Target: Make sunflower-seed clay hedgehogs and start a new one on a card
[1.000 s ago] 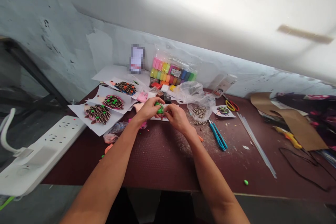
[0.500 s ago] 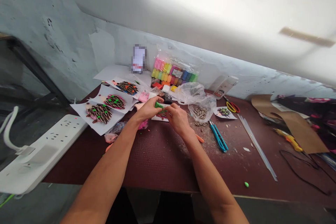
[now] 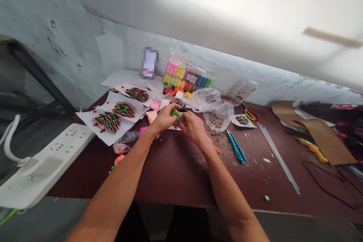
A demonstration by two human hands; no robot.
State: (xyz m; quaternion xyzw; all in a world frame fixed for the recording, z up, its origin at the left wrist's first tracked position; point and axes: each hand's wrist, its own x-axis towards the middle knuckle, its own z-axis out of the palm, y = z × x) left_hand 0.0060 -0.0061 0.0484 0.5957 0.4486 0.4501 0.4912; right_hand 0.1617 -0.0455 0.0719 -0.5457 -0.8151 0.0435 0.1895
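Green lump (image 3: pixel 175 114) over the middle of the brown table (image 3: pixel 172 174)

Grips it in left hand (image 3: pixel 165 118), between thumb and fingers. Curls fingertips of right hand (image 3: pixel 194 126) at its right edge; cannot tell whether pinching it too. Can see seed-covered figures (image 3: pixel 123 110) on paper to the left, clear bag (image 3: pixel 226 112) of striped seeds to the right, blue cutter (image 3: pixel 236 147) nearer

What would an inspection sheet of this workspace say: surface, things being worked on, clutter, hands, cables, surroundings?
Surface: dark red table, scraps on its right half.
Job's things: green lump, held; seeds in and beside a clear bag.
Clutter: cutter, scissors and clear strips at right; green bit near the front edge.
Left hand: grips the lump.
Right hand: fingers at the lump; exact contact hidden.
Cables: white cable at the power strip; dark cable by the yellow tool.
Surroundings: stained wall; blurred phone upright before it.
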